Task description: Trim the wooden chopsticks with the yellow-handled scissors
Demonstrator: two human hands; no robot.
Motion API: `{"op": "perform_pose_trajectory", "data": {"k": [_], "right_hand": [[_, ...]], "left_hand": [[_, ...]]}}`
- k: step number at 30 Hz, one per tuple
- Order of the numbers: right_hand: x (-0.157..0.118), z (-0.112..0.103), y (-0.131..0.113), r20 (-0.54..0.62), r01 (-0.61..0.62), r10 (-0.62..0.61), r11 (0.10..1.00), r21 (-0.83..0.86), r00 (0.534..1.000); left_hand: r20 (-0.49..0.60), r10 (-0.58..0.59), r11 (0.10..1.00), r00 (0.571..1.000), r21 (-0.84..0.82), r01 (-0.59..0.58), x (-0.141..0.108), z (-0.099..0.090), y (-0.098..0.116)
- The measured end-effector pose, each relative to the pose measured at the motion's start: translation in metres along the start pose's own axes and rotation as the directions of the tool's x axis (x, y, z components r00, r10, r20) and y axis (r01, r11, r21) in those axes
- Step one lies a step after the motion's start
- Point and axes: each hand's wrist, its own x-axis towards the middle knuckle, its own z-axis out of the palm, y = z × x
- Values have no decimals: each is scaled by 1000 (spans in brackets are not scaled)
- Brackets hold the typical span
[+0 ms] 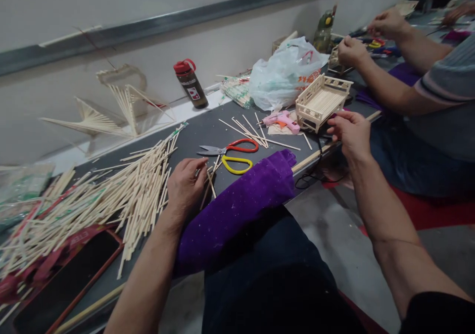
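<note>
My left hand [186, 183] rests at the table edge beside the purple cloth [241, 205], its fingers curled together; whatever lies between them is too small to name. Short sticks lie by its fingertips. Just past it are scissors [237, 156] with one red and one yellow handle. My right hand [349, 132] is raised near the small stick-built bed [321, 104], with thumb and fingers bent close together; I cannot make out anything in them. A pink glue gun [284, 121] lies left of the little bed, near several loose sticks [256, 133].
A large pile of sticks [144, 190] and a phone [70, 279] lie at left. Against the wall stand a red-capped bottle [191, 84], a plastic bag [284, 71] and a stick model [128, 106]. Another person's hands [354, 52] work at right. A black cord [315, 168] hangs at the edge.
</note>
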Motion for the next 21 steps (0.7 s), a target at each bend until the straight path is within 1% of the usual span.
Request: {"op": "perform_pose_trajectory", "data": {"k": [2, 5, 7, 11, 16, 21], "right_hand": [[2, 1, -1, 34, -35, 34, 999, 13, 999], [3, 7, -4, 119, -41, 41, 999, 1, 992], [6, 10, -6, 146, -47, 49, 999, -21, 988], [14, 15, -9, 147, -105, 110, 994, -41, 983], [22, 18, -10, 161, -171, 162, 985, 40, 973], [24, 24, -11, 156, -192, 174, 976, 104, 972]], "left_hand": [[7, 14, 1000, 1000, 1, -14, 0, -1, 0], [5, 25, 1000, 1000, -7, -25, 0, -2, 0], [4, 23, 1000, 1000, -12, -23, 0, -2, 0], [9, 24, 999, 1000, -21, -24, -1, -3, 1], [5, 44, 998, 999, -46, -44, -2, -2, 1], [16, 34, 998, 999, -60, -33, -1, -2, 2]]}}
